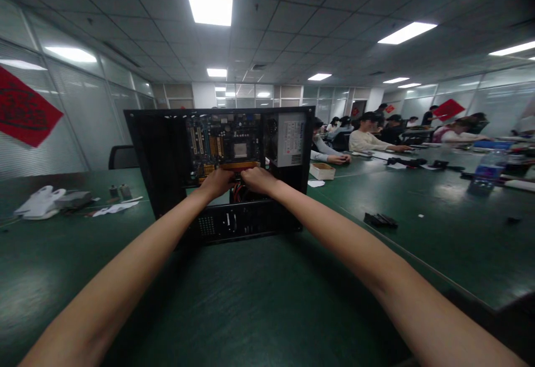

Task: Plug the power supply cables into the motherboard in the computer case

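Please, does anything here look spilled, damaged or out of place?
Nothing looks clearly spilled or damaged. The case is open, its board showing. Only mildly untidy: a crumpled white bag at left and a loose black part at right, both apart from the case.

Left forearm point(137, 255) bare, entering at lower left and slanting inward; right forearm point(346, 238) bare, entering at lower right and slanting inward to match; both arms reach well forward, converging ahead of the body; left hand point(218, 182) bent toward the right, its back partly visible; right hand point(258, 180) curled, knuckles uppermost; hands close together at like height; fingertips largely obscured, grip of either hand not determinable.
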`<state>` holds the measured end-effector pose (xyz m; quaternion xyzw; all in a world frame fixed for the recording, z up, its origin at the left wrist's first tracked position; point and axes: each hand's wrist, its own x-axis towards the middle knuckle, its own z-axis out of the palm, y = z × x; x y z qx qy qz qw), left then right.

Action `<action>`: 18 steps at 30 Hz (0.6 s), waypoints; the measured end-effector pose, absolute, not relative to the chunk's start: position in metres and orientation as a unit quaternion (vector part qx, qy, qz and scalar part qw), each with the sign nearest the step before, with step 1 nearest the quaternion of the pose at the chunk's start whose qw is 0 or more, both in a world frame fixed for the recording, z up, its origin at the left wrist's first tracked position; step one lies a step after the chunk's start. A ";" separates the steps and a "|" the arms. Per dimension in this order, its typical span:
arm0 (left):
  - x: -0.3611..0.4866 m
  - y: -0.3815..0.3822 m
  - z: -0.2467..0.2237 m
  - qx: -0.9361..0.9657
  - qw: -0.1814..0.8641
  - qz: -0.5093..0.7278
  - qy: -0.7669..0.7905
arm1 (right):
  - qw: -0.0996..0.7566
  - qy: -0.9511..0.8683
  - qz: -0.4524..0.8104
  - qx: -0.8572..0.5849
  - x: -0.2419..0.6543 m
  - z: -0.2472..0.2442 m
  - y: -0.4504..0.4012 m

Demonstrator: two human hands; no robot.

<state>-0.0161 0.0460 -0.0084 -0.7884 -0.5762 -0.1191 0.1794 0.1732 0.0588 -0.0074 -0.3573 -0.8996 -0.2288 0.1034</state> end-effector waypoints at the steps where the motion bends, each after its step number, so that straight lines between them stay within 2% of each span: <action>1: -0.016 0.046 -0.008 -0.790 0.177 -0.122 -0.575 | 0.103 -0.899 -0.234 -0.356 0.173 -0.007 0.059; 18: -0.016 0.036 -0.009 -0.793 0.168 -0.116 -0.573 | 0.094 -0.895 -0.228 -0.372 0.171 -0.006 0.060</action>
